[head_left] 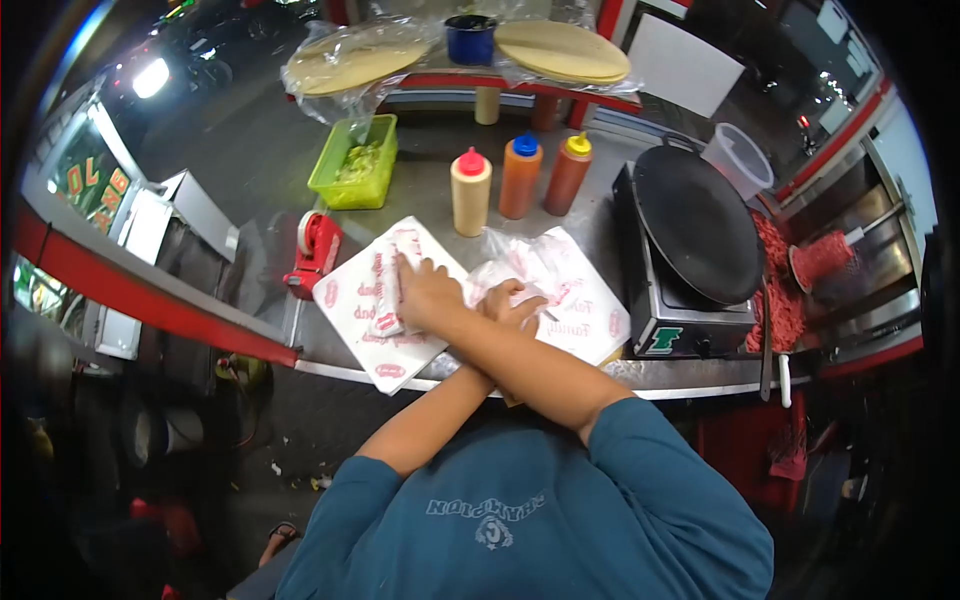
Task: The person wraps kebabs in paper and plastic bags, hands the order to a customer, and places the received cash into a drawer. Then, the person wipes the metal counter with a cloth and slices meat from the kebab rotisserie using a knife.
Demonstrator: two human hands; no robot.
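My forearms are crossed, the right one on top. At the left, my right hand [432, 298] has its fingers on a paper-wrapped roll [386, 300], which lies on a stack of white printed wrapping paper [345, 275]. On the right side, my left hand [514, 305] curls its fingers at a clear plastic bag [515, 258] with white and pink paper showing through. Beneath that bag lies a second stack of printed paper [597, 310]. My palms and the undersides of my fingers are hidden.
Behind the papers stand three sauce bottles, one of them red-capped [471, 195]. A green tub [365, 165] of chopped vegetables and a red tape dispenser [315, 255] are at left. To the right, a black griddle [697, 222] sits on a stove, beside shredded red meat [783, 310] and a knife [766, 350].
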